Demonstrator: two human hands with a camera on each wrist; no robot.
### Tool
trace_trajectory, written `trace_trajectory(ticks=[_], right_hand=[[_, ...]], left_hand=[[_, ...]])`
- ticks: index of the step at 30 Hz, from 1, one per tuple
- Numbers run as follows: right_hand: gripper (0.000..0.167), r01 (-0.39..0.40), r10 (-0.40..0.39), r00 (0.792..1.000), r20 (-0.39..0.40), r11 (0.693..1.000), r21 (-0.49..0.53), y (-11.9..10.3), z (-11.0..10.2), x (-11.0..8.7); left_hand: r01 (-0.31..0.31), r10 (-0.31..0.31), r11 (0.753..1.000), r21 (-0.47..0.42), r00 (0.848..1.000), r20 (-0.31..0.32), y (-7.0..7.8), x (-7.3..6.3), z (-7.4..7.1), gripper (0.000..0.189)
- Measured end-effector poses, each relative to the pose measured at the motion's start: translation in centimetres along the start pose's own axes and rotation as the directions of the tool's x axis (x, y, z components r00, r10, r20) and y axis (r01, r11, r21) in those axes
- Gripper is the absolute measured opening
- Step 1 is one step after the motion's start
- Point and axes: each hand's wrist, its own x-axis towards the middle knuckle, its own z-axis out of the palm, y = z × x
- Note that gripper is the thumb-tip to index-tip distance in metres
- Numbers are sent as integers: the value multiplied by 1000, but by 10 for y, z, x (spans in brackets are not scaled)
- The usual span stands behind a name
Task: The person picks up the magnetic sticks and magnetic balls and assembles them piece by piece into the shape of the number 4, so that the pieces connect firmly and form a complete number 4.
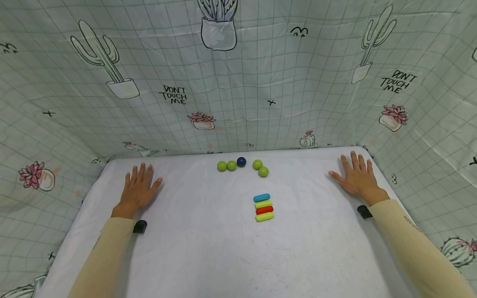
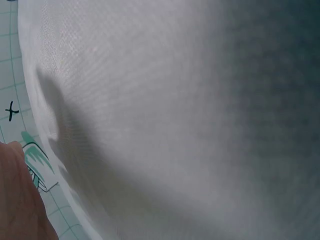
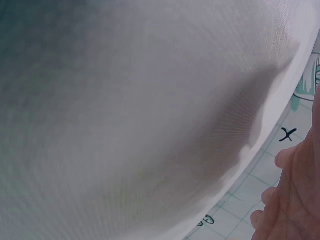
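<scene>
My left hand (image 1: 137,191) is palm down over the left side of the white table (image 1: 201,244), fingers spread and nothing in it. On the far right, my right hand (image 1: 357,178) is held the same way, also with nothing in it. Between them, near the back edge, two green balls (image 1: 227,166) sit left of a dark blue ball (image 1: 241,162). Two more green balls (image 1: 260,168) are to its right. Closer in lies a column of short rods: a blue rod (image 1: 262,198), a yellow-green rod (image 1: 263,204), a red rod (image 1: 264,210) and another yellow-green rod (image 1: 264,217).
A grid-patterned curtain (image 1: 238,91) with cactus drawings hangs behind the table and along both sides. Black wrist devices (image 1: 140,226) show under the beige sleeves (image 1: 108,252). Both wrist views mostly show blurred white cloth (image 2: 150,100).
</scene>
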Motion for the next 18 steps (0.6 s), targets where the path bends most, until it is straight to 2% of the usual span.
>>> trace_trajectory(ticks=[13,18], right_hand=[[100,40,-40,999,-4,999,-9,-9,2,3],[97,70,-70,998,2,997,-18,-20,1,0]], left_hand=[[23,-23,1000,18,1000,-2,13,-2,1,85],[-3,3,1000,0,1000,2,16,0,4,88]])
